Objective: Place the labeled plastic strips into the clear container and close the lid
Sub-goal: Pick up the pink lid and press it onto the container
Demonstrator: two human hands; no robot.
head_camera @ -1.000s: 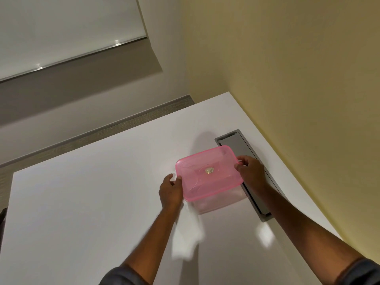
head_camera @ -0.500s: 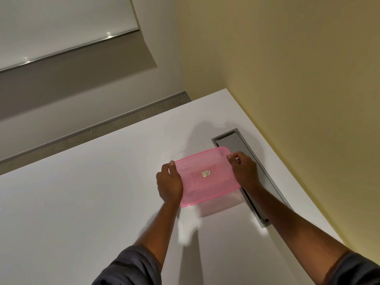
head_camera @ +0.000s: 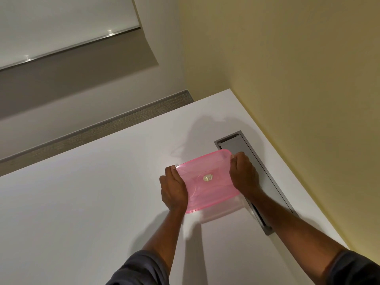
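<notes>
Both upper arms cut off by bottom edge; dark grey sleeves (head_camera: 141, 268) show at the elbows only. Forearms bare, reaching away across the counter (head_camera: 82, 202).

Left hand (head_camera: 173, 189): curled round the left edge of the pink lid (head_camera: 207, 179), thumb lying along the rim on top, other fingers hidden beneath. Right hand (head_camera: 243, 174): closed over the lid's right edge, thumb tip at the far right corner, fingers tucked out of sight below the rim. Both hands grip the lid.

Lid: translucent pink plastic, rectangular with rounded corners, shallow raised rim, small round pale disc at its centre. It covers the clear container (head_camera: 222, 212) almost wholly; only a faint glassy wall shows under the near right corner. Whether the lid is fully seated, cannot tell. Contents hidden by the pink tint; no strips can be made out.

Container sits toward the counter's right edge, well inside the far right corner, its right side just beside a long grey metal cable hatch (head_camera: 265, 177) set flush into the top. The right forearm crosses the hatch's near part.

Counter: smooth matt white, soft shadows of the arms and box on it.

Beyond: pale yellow wall (head_camera: 287, 79) along the right edge; past the far edge, a grey woven strip of floor or skirting, then an off-white wall with a white roller blind (head_camera: 61, 23), metal bar along its bottom.
</notes>
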